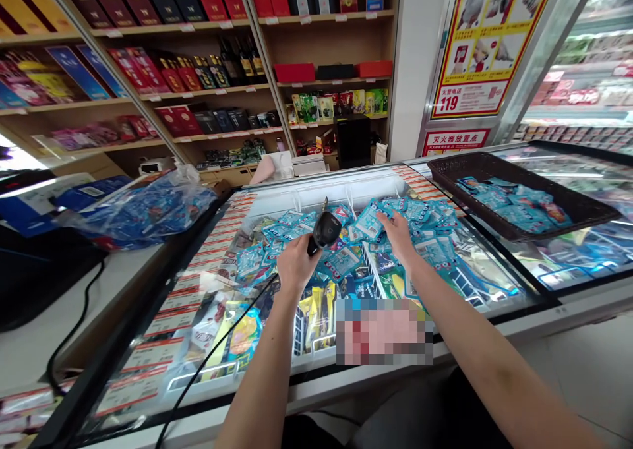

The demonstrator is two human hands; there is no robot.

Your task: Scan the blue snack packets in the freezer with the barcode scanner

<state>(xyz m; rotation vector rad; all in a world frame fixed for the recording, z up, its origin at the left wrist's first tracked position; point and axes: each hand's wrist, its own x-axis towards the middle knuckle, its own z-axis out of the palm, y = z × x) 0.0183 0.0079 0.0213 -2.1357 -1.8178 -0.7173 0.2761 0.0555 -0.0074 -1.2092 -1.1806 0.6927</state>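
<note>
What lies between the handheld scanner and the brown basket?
Head view: the right hand, holding a blue packet, plus loose blue packets strewn on the freezer's glass top.

Left hand (295, 264): wrapped around handle of black scanner (326, 228). Cable (217, 347): trails from near left wrist across freezer (539, 325). Right hand (399, 239): fingertips pinching blue packet (368, 221). Loose packets (341, 262): spread around both hands on glass top (colourful goods visible beneath). Brown basket (581, 202), right side: more such packets inside. Clear plastic bag (168, 205), left side: blue contents. Stocked shelves (324, 18): behind freezer.
</note>
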